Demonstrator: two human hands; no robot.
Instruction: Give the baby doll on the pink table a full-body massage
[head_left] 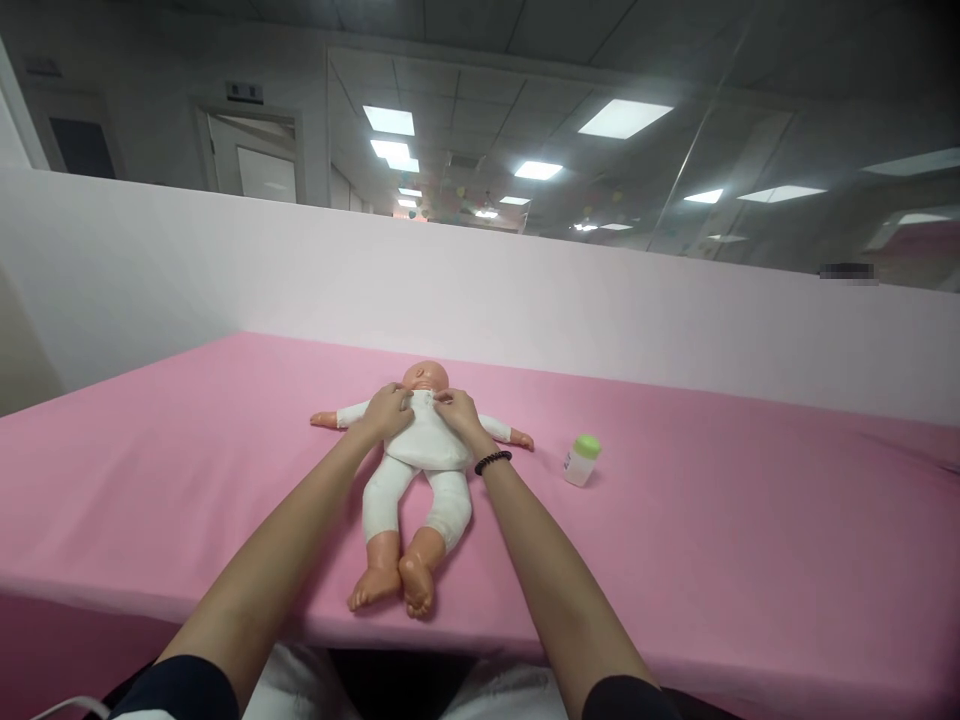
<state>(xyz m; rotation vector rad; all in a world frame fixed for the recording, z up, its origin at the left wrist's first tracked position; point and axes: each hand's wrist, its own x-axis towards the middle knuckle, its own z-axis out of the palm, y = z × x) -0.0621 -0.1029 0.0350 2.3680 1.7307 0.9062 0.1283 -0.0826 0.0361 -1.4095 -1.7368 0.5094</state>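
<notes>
A baby doll [427,445] with a white cloth body lies on its back on a pink-covered table [712,520], its head away from me and its feet near the front edge. My left hand [390,410] is at the doll's upper chest on the left side, fingers bent against the cloth near the neck. Opposite it, my right hand [457,410] has its fingers pinched together at the chest just below the neck. What lies between the fingertips of each hand is too small to make out. A black beaded band circles my right wrist.
To the right of the doll stands a small clear bottle [580,468] with a green lid. A low white wall [480,290] runs along the table's far side, with glass and a door beyond it.
</notes>
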